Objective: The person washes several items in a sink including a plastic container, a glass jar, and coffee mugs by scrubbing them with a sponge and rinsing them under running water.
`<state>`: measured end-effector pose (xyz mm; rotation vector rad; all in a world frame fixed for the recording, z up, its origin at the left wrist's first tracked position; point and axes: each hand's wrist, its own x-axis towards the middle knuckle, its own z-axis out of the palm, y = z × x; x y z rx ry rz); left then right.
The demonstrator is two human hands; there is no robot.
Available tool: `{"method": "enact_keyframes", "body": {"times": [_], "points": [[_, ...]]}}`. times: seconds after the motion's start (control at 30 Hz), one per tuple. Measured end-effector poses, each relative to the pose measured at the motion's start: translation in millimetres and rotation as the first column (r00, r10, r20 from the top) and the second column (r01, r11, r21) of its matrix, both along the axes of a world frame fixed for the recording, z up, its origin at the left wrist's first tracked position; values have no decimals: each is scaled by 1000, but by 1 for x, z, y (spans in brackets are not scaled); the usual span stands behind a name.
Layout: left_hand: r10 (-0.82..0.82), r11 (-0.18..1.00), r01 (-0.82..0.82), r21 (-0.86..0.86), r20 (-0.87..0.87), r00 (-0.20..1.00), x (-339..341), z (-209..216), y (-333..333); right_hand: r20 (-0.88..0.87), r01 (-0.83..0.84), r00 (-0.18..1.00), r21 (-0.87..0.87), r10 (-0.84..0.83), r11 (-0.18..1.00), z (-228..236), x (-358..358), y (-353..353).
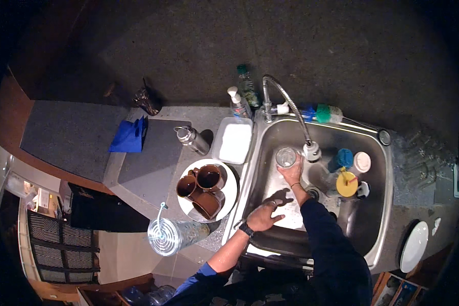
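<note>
My right hand (292, 173) is wrapped round a clear drinking glass (285, 157), held mouth up over the left side of the steel sink (375, 219). Just to the right of the glass hangs the white spray head (311, 151) of a flexible faucet (289, 102). My left hand (262, 217), with a dark watch at its wrist, hovers over the sink's near left part; its fingers are apart and nothing is in them. On the sink's right side stand a blue cup (343, 159), a cup with a pale pink top (362, 161) and a yellow-lidded cup with a straw (347, 184).
Left of the sink, a white plate (228, 204) bears three brown mugs (209, 177). Around it are a clear tumbler (164, 237) with a straw, a steel bottle (193, 141) and a white tub (234, 143). A soap pump bottle (238, 103) stands behind; another white plate (414, 246) lies right.
</note>
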<state>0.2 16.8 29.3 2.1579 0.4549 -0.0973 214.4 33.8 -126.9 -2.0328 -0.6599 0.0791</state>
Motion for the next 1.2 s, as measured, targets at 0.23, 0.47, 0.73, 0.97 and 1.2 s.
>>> {"method": "enact_keyframes", "body": {"times": [0.23,0.47,0.73,0.97,1.2], "points": [[-60,997,57,-60,-47,997,-24,-5,-11,-84,23,996,32,-20,999,-37,15,35],[-102,992,88,-93,-157,982,-17,5,-6,-48,-33,998,-32,31,999,-58,27,21],[-17,994,14,-111,-24,1000,-16,-4,-10,-426,-371,872,-255,240,893,-79,33,-84],[81,997,-82,-11,-67,994,-16,-29,-10,-198,-485,871,-198,450,852,80,11,-109],[341,903,-314,-293,46,939,-33,-6,-14,428,-740,594,-41,681,672,233,-80,-67]]}}
